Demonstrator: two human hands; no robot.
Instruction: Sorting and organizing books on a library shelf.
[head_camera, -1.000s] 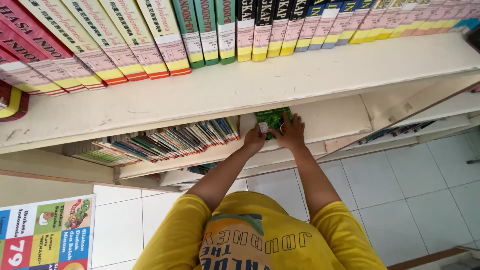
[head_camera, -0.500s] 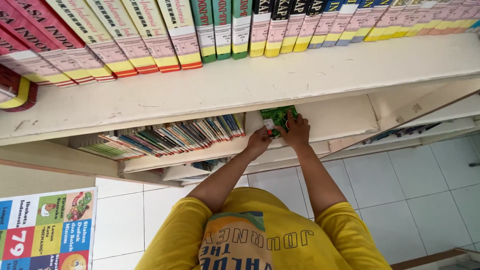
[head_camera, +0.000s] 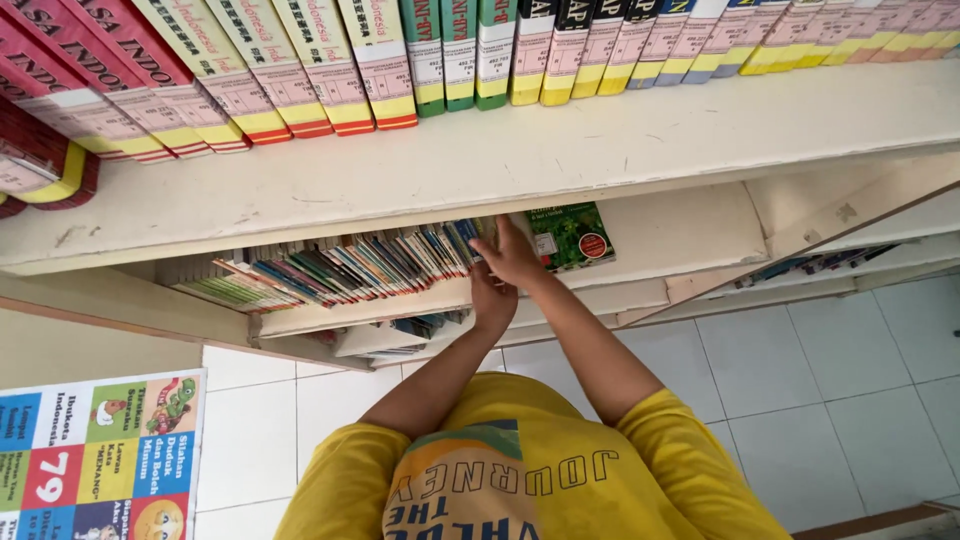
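Pretty bright, even daylight-ish light here, nothing blown out except a bit of sheen on the white floor tiles (head_camera: 850, 350) at right. The upper shelf board (head_camera: 560, 150) throws soft shade over the lower shelf (head_camera: 680, 235). Wide-angle stretch bends the book spines (head_camera: 300, 60) along the far edge. Focus is sharp, hardly any blur.

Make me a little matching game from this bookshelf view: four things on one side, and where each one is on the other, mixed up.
Things:
1. green book
2. row of thin books
3. thick-spined books
4. colourful poster

Places:
A. standing on the top shelf
B. bottom left corner, over the tiled floor
C. lying flat on the lower shelf, right of the right hand
D. leaning in a line on the lower shelf, left of the hands

Pairs: 1-C, 2-D, 3-A, 4-B
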